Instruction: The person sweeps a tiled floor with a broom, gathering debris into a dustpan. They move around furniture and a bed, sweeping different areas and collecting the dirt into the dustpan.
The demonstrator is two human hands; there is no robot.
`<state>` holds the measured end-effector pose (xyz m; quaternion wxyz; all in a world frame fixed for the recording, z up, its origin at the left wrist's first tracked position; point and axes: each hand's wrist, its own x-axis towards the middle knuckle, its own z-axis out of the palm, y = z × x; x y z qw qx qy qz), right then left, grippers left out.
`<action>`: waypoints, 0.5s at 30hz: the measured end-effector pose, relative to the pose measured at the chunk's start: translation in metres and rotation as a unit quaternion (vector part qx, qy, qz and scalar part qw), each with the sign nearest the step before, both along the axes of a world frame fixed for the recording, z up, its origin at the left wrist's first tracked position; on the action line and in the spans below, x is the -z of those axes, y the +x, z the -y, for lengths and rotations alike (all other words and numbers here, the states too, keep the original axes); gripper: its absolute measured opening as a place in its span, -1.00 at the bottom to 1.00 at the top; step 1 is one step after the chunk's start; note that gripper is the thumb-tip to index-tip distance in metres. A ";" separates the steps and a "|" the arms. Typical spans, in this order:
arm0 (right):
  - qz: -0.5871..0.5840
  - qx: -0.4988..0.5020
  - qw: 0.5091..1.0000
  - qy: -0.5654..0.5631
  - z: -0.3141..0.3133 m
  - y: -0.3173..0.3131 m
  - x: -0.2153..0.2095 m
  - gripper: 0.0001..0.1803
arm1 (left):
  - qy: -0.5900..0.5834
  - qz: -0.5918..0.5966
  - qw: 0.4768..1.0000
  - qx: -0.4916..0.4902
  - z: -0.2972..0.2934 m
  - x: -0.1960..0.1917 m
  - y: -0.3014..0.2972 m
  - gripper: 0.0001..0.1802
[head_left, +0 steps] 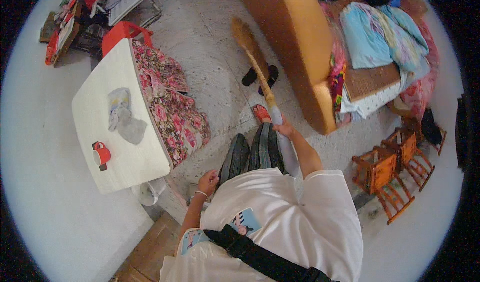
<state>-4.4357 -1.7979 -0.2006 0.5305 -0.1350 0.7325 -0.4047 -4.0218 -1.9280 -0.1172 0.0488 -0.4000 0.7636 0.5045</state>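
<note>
My right hand (284, 128) is closed round the pale handle of a broom (257, 64). The broom slants forward and a little left from my right side, its brown straw head at the floor. Dark slippers (270, 77) lie close beside the broom. My left hand (208, 183) hangs by my left hip, its fingers loosely curled and nothing visible in them. One of my feet, in a red shoe (261, 113), shows just left of the broom handle.
A white-topped table (95, 117) with a flowered cloth stands at left, bearing a red mug (101, 155) and a grey plastic bag (131, 128). Right of the broom rises a brown bed end (305, 47), with blue bedding (367, 39) beyond. Wooden stools (376, 169) stand at right.
</note>
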 end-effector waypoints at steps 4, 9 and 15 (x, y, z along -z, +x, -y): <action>-0.017 0.024 0.999 0.021 -0.043 0.046 -0.032 -0.06 | -0.057 0.041 0.989 0.130 0.005 -0.012 0.033 -0.62; -0.030 0.045 0.986 0.159 -0.137 0.098 -0.019 0.07 | 0.047 0.060 0.991 0.110 0.003 -0.018 0.035 -0.61; -0.154 -0.048 0.956 0.245 -0.253 0.166 -0.037 0.10 | 0.054 0.006 0.991 0.121 0.001 -0.004 0.029 -0.61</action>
